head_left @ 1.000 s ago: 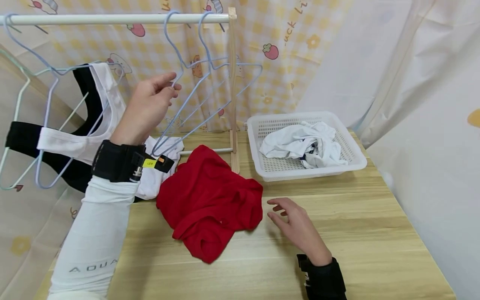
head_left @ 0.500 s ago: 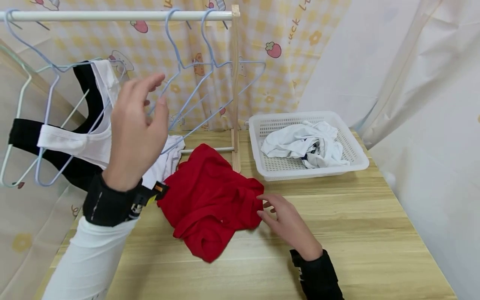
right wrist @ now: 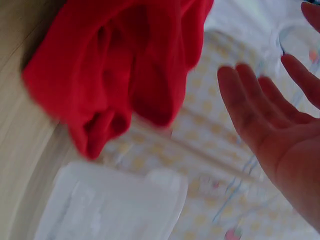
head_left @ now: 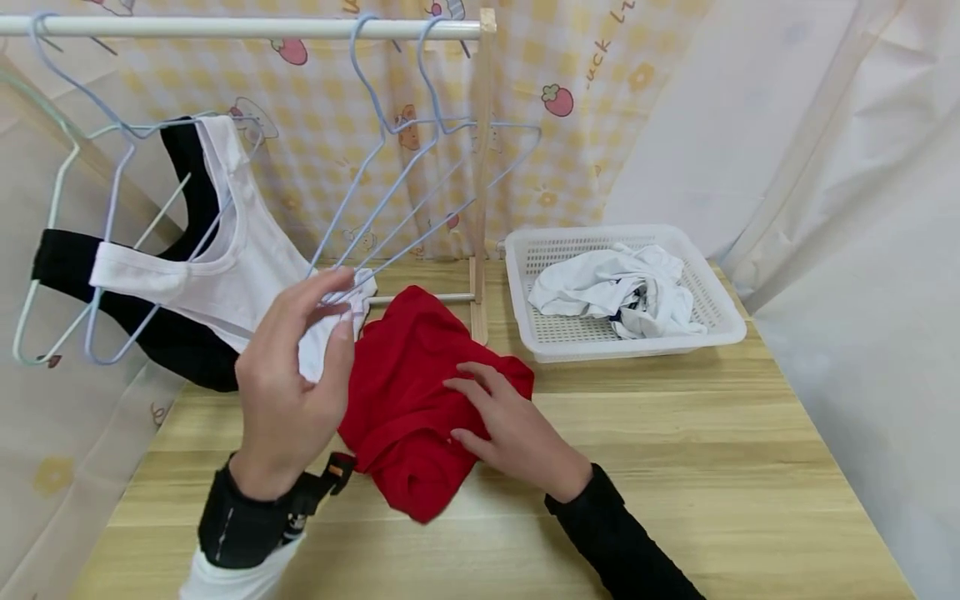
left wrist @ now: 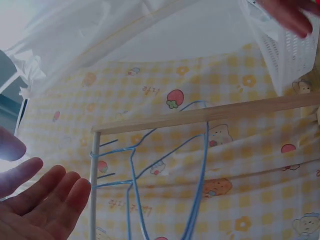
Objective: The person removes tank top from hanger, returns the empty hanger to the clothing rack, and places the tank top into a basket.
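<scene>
A crumpled red garment [head_left: 405, 400] lies on the wooden table, its folds also large in the right wrist view. Over its right part hovers my right hand [head_left: 517, 433], fingers spread and slightly bent, gripping nothing; the right wrist view has a gap between that hand [right wrist: 280, 135] and the cloth. My left hand [head_left: 296, 383] is raised at the garment's left side, fingers loosely bent with nothing between them. Two bare blue hangers [head_left: 390, 192] hang from the rail just beyond the left hand. Partly behind this hand lies a folded white cloth [head_left: 360, 308].
A white rail [head_left: 225, 27] on a wooden post [head_left: 482, 167] runs along the back. Black [head_left: 172, 333] and white tank tops [head_left: 247, 242] hang on hangers at left. A white plastic basket [head_left: 555, 348] with crumpled white clothing [head_left: 592, 283] stands at back right.
My left hand has come down from beside the hangers toward the red garment. My right hand has moved left from the bare table to over the garment. The garment keeps its shape.
</scene>
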Motion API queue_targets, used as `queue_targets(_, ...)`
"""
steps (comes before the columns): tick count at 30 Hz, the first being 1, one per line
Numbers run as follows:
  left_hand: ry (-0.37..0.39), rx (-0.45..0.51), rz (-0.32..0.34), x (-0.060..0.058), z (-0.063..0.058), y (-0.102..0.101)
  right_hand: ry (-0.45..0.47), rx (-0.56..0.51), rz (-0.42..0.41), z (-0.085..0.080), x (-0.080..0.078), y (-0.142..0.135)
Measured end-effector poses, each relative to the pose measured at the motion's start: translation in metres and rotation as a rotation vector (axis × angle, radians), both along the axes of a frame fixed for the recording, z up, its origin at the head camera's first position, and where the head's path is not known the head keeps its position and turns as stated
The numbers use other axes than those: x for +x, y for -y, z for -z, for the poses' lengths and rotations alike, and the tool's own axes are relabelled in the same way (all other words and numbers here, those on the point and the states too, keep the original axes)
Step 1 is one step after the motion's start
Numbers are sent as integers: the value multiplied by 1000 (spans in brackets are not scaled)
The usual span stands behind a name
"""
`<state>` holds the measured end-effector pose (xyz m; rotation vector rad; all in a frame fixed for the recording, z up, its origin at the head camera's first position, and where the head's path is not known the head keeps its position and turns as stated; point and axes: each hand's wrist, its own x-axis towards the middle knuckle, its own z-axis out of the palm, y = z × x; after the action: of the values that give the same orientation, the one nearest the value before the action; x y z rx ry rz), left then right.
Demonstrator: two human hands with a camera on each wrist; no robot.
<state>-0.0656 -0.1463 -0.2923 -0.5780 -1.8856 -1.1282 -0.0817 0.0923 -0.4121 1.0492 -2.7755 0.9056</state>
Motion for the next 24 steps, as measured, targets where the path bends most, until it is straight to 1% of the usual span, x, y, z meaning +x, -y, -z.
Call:
queue_targets(2, 53, 3, 9, 7, 12, 2, -57, 39, -42, 2, -6, 9)
queue_targets(3, 93, -5, 6, 10, 19, 4, -83, 65, -57, 4, -10, 13)
queue_targets(4, 135, -17, -2, 13, 25, 6, -108, 97, -70, 6, -15, 17)
queue_targets(6, 235, -51, -41, 17, 37, 11, -143, 164, -94, 10, -26, 25)
queue_targets(9, 406, -86, -118, 23, 53, 18, -143, 279, -129, 16, -43, 37)
queue_targets(11, 513, -89, -171, 26, 62, 22, -128, 350, -170, 20, -54, 45)
queue_targets(13, 605, -83, -213, 29, 68, 24, -105, 417, -211, 25, -64, 53)
queue_targets(14, 639, -76, -229, 30, 71, 25, -101, 446, -227, 28, -69, 57)
queue_targets(16, 691, -52, -250, 31, 77, 25, -82, 491, -243, 33, -80, 63)
queue_targets(18, 727, -22, -257, 32, 83, 26, -69, 521, -234, 38, -90, 69)
queue_targets(20, 752, 10, -254, 33, 89, 25, -44, 536, -219, 40, -100, 75)
queue_targets(24, 771, 46, -236, 35, 98, 23, 57, 537, -207, 37, -112, 85)
